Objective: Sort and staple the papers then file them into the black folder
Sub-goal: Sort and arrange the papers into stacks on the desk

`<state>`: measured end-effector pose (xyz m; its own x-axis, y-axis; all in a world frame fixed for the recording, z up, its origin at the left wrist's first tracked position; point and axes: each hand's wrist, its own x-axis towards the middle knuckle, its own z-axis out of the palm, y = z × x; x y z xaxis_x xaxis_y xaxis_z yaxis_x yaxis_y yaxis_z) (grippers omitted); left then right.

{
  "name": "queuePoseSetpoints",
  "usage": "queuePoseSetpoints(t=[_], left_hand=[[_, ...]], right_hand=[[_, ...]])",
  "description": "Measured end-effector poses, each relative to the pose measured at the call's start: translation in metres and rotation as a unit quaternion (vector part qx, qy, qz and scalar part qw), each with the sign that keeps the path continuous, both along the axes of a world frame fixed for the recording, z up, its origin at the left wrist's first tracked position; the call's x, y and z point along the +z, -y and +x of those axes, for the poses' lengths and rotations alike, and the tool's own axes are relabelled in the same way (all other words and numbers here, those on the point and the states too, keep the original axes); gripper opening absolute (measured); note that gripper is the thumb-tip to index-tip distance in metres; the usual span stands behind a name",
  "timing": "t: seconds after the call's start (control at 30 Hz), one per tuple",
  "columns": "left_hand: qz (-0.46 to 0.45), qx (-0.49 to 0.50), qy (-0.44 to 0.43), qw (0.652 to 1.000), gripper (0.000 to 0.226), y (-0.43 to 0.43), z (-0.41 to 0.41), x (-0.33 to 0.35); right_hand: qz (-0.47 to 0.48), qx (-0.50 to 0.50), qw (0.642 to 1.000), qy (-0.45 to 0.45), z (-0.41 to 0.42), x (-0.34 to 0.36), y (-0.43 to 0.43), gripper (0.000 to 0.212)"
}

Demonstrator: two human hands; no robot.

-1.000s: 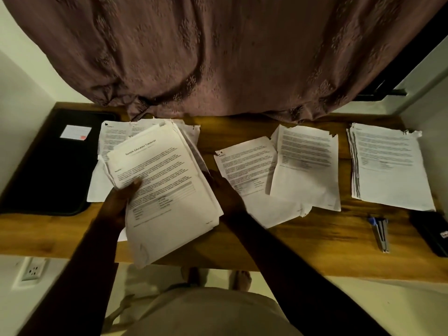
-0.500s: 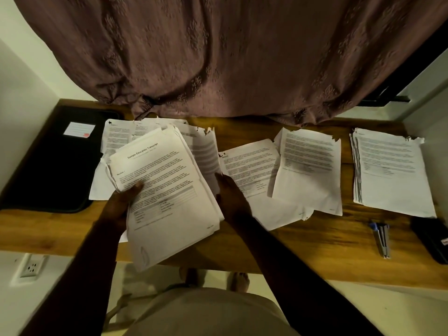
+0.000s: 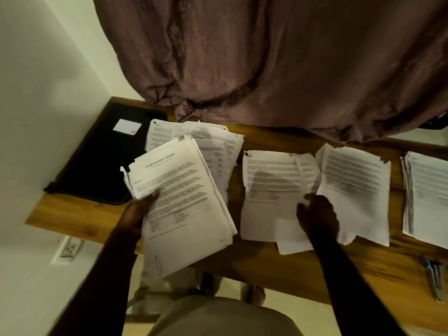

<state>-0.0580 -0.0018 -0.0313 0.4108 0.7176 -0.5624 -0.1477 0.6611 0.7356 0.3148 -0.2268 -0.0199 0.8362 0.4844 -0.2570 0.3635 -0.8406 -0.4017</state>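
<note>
My left hand (image 3: 134,214) grips a thick stack of printed papers (image 3: 184,204) by its left edge, thumb on the top sheet, and the stack hangs over the desk's front edge. More sheets (image 3: 218,151) lie fanned behind it. My right hand (image 3: 317,217) rests on the middle pile of papers (image 3: 266,190); blur hides whether its fingers pinch a sheet. Another sheet (image 3: 354,185) overlaps that pile on the right. A neat pile (image 3: 426,197) sits at the far right. The black folder (image 3: 104,161) lies closed at the far left with a white label (image 3: 127,126).
The wooden desk (image 3: 278,270) runs along a wall, with a brown curtain (image 3: 266,64) hanging over its back edge. Pens (image 3: 434,277) lie near the front right. A wall socket (image 3: 69,248) is below the desk at left. My feet show under the desk.
My right hand left the held stack and moved right onto the middle pile. The view shifted, and the black object at the far right is out of frame.
</note>
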Motion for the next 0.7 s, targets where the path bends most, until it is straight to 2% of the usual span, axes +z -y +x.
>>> queuePoseSetpoints(t=[0.1,0.17,0.23,0.33,0.43,0.47,0.53,0.63,0.7], left_hand=[[-0.020,-0.001,0.014,1.000,0.048,-0.008,-0.019,0.005],[-0.042,0.000,0.021,0.999,0.045,-0.014,-0.031,0.007],[-0.067,-0.003,0.037,0.997,0.047,-0.019,-0.045,0.007],[-0.086,-0.004,0.063,0.994,0.061,-0.027,-0.064,0.011],[-0.078,-0.025,0.045,0.996,0.095,-0.035,-0.078,0.019],[-0.072,-0.026,0.027,0.997,0.098,-0.036,-0.083,0.018],[-0.038,0.010,-0.028,0.999,0.077,-0.040,-0.092,0.016],[-0.079,0.010,0.022,0.997,0.059,-0.046,-0.104,0.013],[-0.088,0.004,0.032,0.996,0.062,-0.056,-0.110,0.015]], right_hand=[[-0.036,-0.026,0.997,0.060,0.008,0.006,-0.010,0.031],[-0.076,0.012,0.987,0.139,0.006,0.009,-0.023,0.033],[-0.038,0.058,0.985,0.158,-0.007,0.011,-0.043,0.033],[0.030,0.161,0.982,0.090,-0.042,0.012,-0.083,0.031],[0.096,0.225,0.966,-0.079,-0.078,0.011,-0.131,0.038],[0.117,0.233,0.958,-0.120,-0.089,0.010,-0.146,0.038],[0.153,0.233,0.947,-0.158,-0.109,0.009,-0.174,0.036],[0.169,0.225,0.942,-0.181,-0.129,0.003,-0.210,0.037],[0.156,0.220,0.948,-0.168,-0.135,-0.002,-0.233,0.040]])
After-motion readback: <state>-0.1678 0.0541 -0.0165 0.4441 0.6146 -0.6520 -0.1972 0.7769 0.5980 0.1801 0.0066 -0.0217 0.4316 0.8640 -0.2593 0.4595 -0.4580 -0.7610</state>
